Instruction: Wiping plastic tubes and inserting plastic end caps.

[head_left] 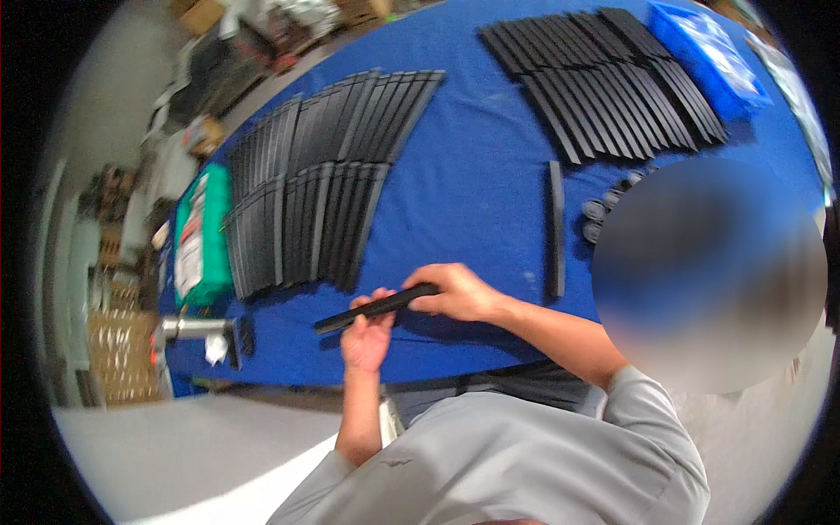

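Near the front of the table I hold a slim black bar [337, 323], tilted slightly up toward the right. My left hand [366, 344] is closed round its middle from below, with fingertips showing behind it. My right hand [457, 294] grips the bar's right end from above, so that end is partly covered. A similar black bar [556, 232] lies alone to the right of my hands. Beyond my left hand, many dark bars [293, 219] lie side by side in two rows.
More black bars [612, 109] lie in rows at the far right, beside a blue bin [745, 107] with clear plastic bags. Several round black pieces [594, 210] sit at the right, partly behind a blurred patch. A green bin [214, 245] and a silvery cylindrical object [194, 327] are at the left.
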{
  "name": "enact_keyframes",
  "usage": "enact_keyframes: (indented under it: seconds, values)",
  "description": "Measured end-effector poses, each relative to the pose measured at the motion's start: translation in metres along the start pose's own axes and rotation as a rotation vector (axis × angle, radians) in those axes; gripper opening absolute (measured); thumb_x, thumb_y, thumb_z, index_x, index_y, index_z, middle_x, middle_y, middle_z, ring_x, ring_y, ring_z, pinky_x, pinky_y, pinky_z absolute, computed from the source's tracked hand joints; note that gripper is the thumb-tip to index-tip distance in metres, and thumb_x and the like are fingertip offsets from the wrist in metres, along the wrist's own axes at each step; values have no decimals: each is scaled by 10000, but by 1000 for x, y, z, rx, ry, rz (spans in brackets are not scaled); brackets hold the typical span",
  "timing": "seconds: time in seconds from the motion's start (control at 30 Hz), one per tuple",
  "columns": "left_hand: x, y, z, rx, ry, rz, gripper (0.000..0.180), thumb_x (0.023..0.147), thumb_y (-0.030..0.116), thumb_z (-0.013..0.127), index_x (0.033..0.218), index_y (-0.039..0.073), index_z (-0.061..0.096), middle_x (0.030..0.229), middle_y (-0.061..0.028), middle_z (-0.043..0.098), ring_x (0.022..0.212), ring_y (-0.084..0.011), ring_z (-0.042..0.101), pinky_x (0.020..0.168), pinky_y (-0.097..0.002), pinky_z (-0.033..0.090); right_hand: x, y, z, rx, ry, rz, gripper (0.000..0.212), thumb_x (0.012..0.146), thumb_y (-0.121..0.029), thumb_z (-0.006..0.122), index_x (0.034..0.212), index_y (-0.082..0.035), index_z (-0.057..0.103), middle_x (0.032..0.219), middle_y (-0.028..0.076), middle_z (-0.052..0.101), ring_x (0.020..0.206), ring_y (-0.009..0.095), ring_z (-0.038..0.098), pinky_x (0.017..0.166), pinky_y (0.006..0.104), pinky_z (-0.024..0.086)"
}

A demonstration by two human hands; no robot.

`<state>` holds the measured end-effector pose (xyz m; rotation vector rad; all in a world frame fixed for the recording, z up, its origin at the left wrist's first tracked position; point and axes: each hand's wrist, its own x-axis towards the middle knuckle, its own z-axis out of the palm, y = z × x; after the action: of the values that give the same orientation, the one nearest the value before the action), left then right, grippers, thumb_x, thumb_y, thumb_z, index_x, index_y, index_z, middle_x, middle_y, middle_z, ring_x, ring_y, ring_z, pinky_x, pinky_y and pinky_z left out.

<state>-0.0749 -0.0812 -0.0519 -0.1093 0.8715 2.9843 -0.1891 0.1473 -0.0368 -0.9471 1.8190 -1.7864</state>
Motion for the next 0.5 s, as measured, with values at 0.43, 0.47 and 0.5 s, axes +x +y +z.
enact_keyframes:
  seconds: [0.43, 0.47, 0.5]
  values:
    - [-36, 88, 24, 832, 505, 420, 137, 900, 118, 687, 1017, 55, 650, 1121, -136, 693, 1072, -310, 657, 939, -438, 546, -4, -31, -21, 206, -6, 325, 257, 838, -68, 728, 1081, 5, 689, 781, 12, 628, 695, 85, 580, 655, 259, 478]
    - [-30, 83, 48, 1436, 325, 495, 222, 851, 126, 732, 1046, 51, 659, 1115, -132, 692, 1057, -316, 656, 927, -427, 541, -4, -29, -20, 203, -14, 325, 253, 840, -67, 726, 1079, 7, 688, 784, 12, 629, 695, 85, 579, 655, 256, 476]
    - [-24, 75, 70, 2024, 92, 544, 308, 802, 135, 778, 1076, 46, 667, 1109, -127, 691, 1043, -322, 654, 914, -416, 536, -5, -28, -20, 196, -19, 328, 249, 842, -66, 724, 1077, 9, 687, 787, 12, 630, 695, 86, 578, 655, 253, 474]
